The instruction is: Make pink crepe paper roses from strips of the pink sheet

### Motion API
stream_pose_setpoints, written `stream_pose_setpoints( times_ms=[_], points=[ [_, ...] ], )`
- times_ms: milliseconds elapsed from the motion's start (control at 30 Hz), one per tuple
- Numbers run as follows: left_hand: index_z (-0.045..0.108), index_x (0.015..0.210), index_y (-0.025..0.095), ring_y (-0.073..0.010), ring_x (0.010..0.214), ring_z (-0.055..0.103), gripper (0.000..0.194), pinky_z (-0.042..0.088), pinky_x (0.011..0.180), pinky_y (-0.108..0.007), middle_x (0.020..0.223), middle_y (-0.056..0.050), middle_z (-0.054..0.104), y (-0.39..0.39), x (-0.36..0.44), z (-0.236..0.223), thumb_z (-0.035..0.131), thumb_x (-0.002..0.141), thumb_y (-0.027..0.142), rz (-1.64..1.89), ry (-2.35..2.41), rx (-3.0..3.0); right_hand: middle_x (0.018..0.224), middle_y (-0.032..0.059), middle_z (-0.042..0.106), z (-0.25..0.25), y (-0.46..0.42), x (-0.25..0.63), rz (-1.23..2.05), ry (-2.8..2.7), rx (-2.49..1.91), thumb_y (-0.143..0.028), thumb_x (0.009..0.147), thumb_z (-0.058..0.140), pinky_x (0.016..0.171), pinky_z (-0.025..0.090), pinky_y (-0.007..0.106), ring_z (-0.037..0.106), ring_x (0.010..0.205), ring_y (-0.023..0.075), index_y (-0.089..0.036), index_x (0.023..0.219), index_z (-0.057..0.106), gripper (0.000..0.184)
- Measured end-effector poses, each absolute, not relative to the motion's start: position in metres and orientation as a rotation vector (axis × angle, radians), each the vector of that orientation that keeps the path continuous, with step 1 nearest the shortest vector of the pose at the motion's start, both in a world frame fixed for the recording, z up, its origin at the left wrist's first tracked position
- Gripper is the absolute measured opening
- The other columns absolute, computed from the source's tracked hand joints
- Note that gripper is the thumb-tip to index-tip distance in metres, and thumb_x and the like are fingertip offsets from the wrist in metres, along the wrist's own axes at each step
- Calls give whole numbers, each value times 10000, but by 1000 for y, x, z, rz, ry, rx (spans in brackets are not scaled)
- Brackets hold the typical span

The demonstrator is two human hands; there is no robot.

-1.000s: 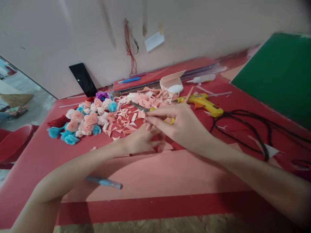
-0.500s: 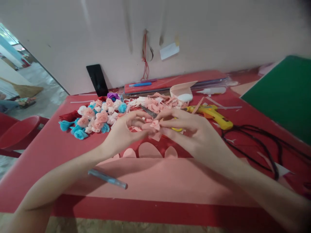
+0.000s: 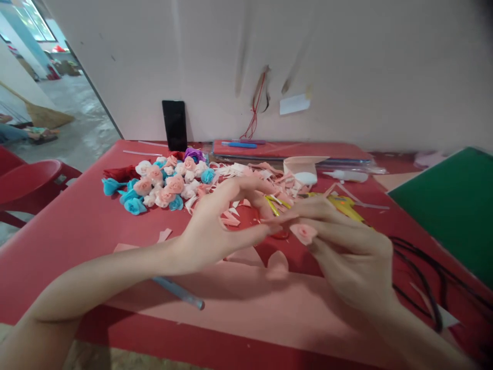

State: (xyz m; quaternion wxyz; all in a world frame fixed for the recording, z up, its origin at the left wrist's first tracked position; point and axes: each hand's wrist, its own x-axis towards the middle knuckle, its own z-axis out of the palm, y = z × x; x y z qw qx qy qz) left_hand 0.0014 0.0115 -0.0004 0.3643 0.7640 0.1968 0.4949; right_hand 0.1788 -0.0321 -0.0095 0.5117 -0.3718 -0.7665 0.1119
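My right hand (image 3: 346,252) is closed on a small rolled pink paper rose (image 3: 304,232), pinched between thumb and fingers above the red table (image 3: 69,231). My left hand (image 3: 219,226) is beside it with the fingers curved apart in an arc and nothing in them; its thumb tip reaches to my right forefinger. Under both hands lies a pink paper sheet (image 3: 239,298) with petal shapes cut along its far edge. A blue pen (image 3: 181,294) lies on that sheet below my left forearm.
A heap of pink, white and blue paper roses (image 3: 162,187) and pink scraps (image 3: 246,172) lie behind the hands. Yellow-handled scissors (image 3: 275,203), a yellow glue gun (image 3: 346,205), a black cable (image 3: 419,267), a green board (image 3: 450,205), a black phone (image 3: 174,125) and a red chair (image 3: 26,185) surround them.
Both hands have risen off the sheet. My right hand has carried the pink rose to the right while my left fingers spread away from it. The view has tilted up.
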Motion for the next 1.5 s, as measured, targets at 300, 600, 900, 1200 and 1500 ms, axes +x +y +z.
stream_pose_setpoints(
  times_ms=[300,600,900,1200,1500],
  points=[
    [688,815,166,-113,760,578,124,471,752,-255,782,-15,662,6,-1,2,613,775,76,1172,449,2007,891,25,648,-17,-27,185,116,-1947,-696,-32,804,501,681,429,357,543,768,177,-252,845,621,254],
    [713,879,223,-119,718,556,181,472,728,-273,747,-2,660,1,-1,4,591,802,115,1138,487,2018,788,-7,645,-19,-30,183,293,-1940,-754,3,761,513,702,428,364,517,774,185,-303,914,639,365],
    [727,835,213,-136,711,542,171,457,717,-299,688,-13,616,6,-1,5,575,796,146,1164,540,2051,668,-6,609,-18,-29,174,396,-1874,-793,-85,803,550,650,454,323,532,706,164,-255,724,615,199],
    [719,882,198,-132,716,523,234,442,758,-306,696,-15,585,2,-1,6,522,794,109,1094,455,2110,599,-10,572,-16,-32,173,472,-1842,-844,-103,812,553,628,466,323,538,659,159,-240,654,608,216],
    [723,864,233,-142,743,516,228,445,766,-325,716,-15,569,3,0,2,554,773,111,1096,472,2104,635,6,614,-15,-32,170,492,-1807,-914,-114,813,535,588,478,306,576,660,162,-236,624,639,248]
  ],
)
